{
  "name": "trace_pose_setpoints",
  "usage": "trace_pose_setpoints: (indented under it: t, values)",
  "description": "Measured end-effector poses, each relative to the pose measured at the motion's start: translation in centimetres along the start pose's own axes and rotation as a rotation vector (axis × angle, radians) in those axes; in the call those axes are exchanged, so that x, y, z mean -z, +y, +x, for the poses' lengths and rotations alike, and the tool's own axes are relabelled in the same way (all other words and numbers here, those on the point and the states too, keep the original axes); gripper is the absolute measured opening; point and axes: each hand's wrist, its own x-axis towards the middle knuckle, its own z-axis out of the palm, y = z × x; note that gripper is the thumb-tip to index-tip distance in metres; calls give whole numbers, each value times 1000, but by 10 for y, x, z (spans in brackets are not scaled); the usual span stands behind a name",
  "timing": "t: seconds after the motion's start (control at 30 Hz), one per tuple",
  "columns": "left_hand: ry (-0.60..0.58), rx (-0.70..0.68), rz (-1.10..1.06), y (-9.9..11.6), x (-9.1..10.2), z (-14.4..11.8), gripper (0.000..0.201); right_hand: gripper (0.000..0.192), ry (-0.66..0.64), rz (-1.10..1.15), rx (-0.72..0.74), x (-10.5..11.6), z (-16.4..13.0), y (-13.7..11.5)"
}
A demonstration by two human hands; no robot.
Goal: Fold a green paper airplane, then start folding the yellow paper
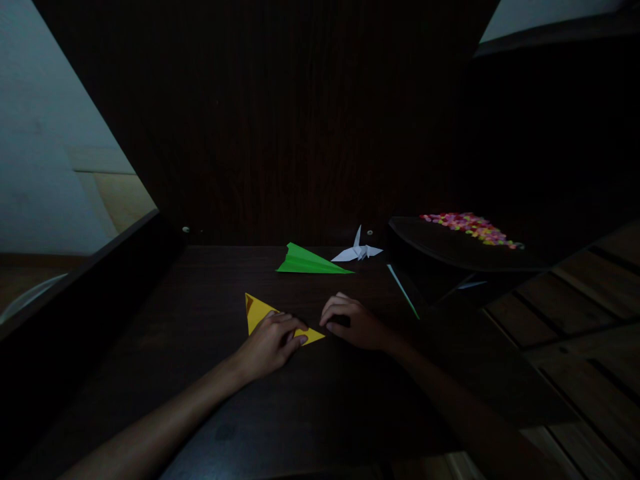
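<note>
We see left hand [273,341] pressed flat on yellow paper triangle [256,311], mid-bench [210,300]. Right hand [353,321] just beside triangle's right tip, fingers curled down on bench; grip unclear in dim light. Behind: green paper plane [306,261], white paper crane [357,251].

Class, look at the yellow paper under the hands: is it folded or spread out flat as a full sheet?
Folded. The yellow paper shows as a narrow triangle with pointed ends, and the left hand presses on it.

No legible text, label, brand, number or sign anywhere
</note>
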Motion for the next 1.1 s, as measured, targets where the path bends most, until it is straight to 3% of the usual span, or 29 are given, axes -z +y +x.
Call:
trace_pose_setpoints:
  t: [0.33,0.47,0.63,0.77,0.93,1.0,1.1]
  values:
    - [-43,-161,95,-10,1,-4,23,8,-59,-113,57,-19,-2,-7]
    - [118,-168,277,-7,-1,-9,23,6,-26,-148,72,-22,-2,-9]
    - [279,-1,654,0,5,-12,37,4,-29,-145,78,-21,-1,-11]
    - [312,281,831,-2,26,-11,55,4,-36,-143,69,-20,-2,-11]
    - [157,527,703,-24,57,-11,55,4,-43,-152,63,-19,-2,-14]
    - [69,500,543,-35,61,-12,38,5,-48,-151,67,-18,-2,-14]
    - [56,455,476,-44,62,-12,32,5,-44,-157,73,-18,-2,-14]
